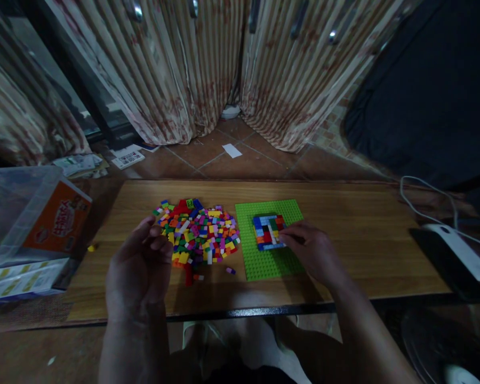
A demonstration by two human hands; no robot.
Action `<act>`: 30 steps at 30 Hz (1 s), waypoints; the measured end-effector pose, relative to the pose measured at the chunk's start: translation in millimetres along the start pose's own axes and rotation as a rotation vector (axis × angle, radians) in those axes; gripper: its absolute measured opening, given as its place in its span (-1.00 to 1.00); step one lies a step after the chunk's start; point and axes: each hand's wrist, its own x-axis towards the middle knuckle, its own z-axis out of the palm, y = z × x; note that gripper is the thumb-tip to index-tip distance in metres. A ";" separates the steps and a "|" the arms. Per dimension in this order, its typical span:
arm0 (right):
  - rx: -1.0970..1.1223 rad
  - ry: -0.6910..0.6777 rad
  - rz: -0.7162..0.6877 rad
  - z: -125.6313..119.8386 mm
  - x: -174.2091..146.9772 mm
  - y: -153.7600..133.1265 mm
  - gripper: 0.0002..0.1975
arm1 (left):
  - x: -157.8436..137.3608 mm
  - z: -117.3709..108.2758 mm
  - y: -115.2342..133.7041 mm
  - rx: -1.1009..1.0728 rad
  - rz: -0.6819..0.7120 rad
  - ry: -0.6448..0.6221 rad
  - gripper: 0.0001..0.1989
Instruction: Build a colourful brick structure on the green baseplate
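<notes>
My right hand (314, 248) has its thumb and fingertips pinched together at the right edge of a low, square build of toy bricks (269, 236). A toy brick seems to be in the pinch, mostly hidden by the fingers. Blue, red, white, yellow and green bricks make up the build, which sits on a green studded baseplate (260, 266). My left hand (140, 264) is raised over the table, palm turned up and fingers loosely curled, with nothing visible in it. It is beside the left edge of a pile of loose bricks (208, 232) in many colours.
The wooden table (356, 229) has a dark front edge. A red brick separator-like piece (189, 274) and a purple brick (231, 271) lie before the pile. A clear plastic box (20, 184) stands left; a white device with a cable (460, 250) lies right. Curtains (176, 80) hang behind.
</notes>
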 end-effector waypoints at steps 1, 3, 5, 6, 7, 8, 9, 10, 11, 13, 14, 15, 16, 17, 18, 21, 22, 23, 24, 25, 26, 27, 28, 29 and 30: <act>0.001 -0.015 -0.005 -1.8 -1.2 1.3 -0.86 | -0.2 -0.2 0.0 0.003 0.004 -0.001 -0.88; 0.014 -0.050 -0.015 -4.8 -3.5 3.6 -0.85 | -0.6 -0.6 -0.3 0.005 0.008 -0.001 -0.87; 0.041 -0.073 -0.028 -6.3 -5.1 5.3 -0.83 | -1.0 -0.8 -0.5 0.010 0.005 -0.004 -0.89; 0.057 -0.074 -0.037 -6.3 -5.6 5.8 -0.83 | -1.1 -0.9 -0.6 0.015 0.003 -0.007 -0.91; 0.070 -0.070 -0.047 -6.1 -5.7 6.1 -0.83 | -1.1 -1.0 -0.6 0.019 0.001 -0.009 -0.92; 0.080 -0.064 -0.056 -5.6 -5.7 6.1 -0.83 | -1.1 -1.1 -0.6 0.020 0.000 -0.011 -0.94; 0.084 -0.058 -0.064 -5.0 -5.5 5.9 -0.84 | -0.9 -1.2 -0.7 0.018 -0.002 -0.013 -0.94; 0.080 -0.054 -0.070 -4.5 -5.3 5.6 -0.85 | -0.7 -1.4 -0.7 0.013 -0.004 -0.013 -0.94; 0.069 -0.053 -0.071 -4.1 -5.0 5.4 -0.85 | -0.3 -1.5 -0.8 0.008 -0.009 -0.013 -0.93; 0.033 -0.062 -0.066 -4.3 -4.8 5.4 -0.84 | 0.3 -1.8 -1.1 0.002 -0.014 -0.010 -0.90; 0.015 -0.073 -0.061 -4.7 -4.7 5.9 -0.83 | 0.5 -1.9 -1.3 0.002 -0.016 -0.010 -0.89; 0.002 -0.086 -0.057 -5.4 -4.8 6.6 -0.82 | 0.7 -1.8 -1.4 0.001 -0.014 -0.010 -0.88; -0.005 -0.097 -0.055 -6.1 -4.9 7.5 -0.80 | 0.6 -1.6 -1.4 -0.002 -0.013 -0.010 -0.87; -0.008 -0.109 -0.056 -6.8 -5.0 8.6 -0.79 | 0.5 -1.3 -1.4 -0.005 -0.016 -0.012 -0.87; -0.007 -0.116 -0.060 -7.4 -5.1 9.7 -0.78 | 0.3 -0.9 -1.2 -0.007 -0.020 -0.011 -0.86; 0.014 -0.115 -0.069 -8.1 -5.1 11.7 -0.80 | -0.5 -0.1 -0.2 -0.005 -0.036 -0.012 -0.86; 0.027 -0.115 -0.067 -7.9 -5.0 11.9 -0.81 | -0.6 -0.1 0.1 -0.004 -0.039 -0.015 -0.86; 0.043 -0.115 -0.064 -7.5 -4.8 11.8 -0.81 | -0.7 -0.2 0.4 -0.003 -0.039 -0.019 -0.86; 0.060 -0.114 -0.060 -7.0 -4.6 11.6 -0.81 | -0.8 -0.5 0.6 -0.004 -0.042 -0.024 -0.85; 0.073 -0.113 -0.058 -6.4 -4.4 11.4 -0.81 | -0.8 -0.8 0.7 -0.005 -0.047 -0.028 -0.85; 0.083 -0.113 -0.060 -5.6 -4.1 11.2 -0.81 | -0.7 -1.1 0.8 -0.007 -0.053 -0.033 -0.85; 0.089 -0.110 -0.064 -4.7 -3.7 11.2 -0.82 | -0.7 -1.4 0.9 -0.009 -0.058 -0.038 -0.84; 0.092 -0.107 -0.070 -3.7 -3.3 11.3 -0.83 | -0.7 -1.7 0.9 -0.010 -0.062 -0.042 -0.84; 0.092 -0.104 -0.075 -2.7 -2.8 11.6 -0.83 | -0.6 -1.9 1.0 -0.013 -0.066 -0.043 -0.83; 0.092 -0.103 -0.078 -1.7 -2.4 12.0 -0.84 | -0.4 -2.1 1.1 -0.016 -0.066 -0.041 -0.83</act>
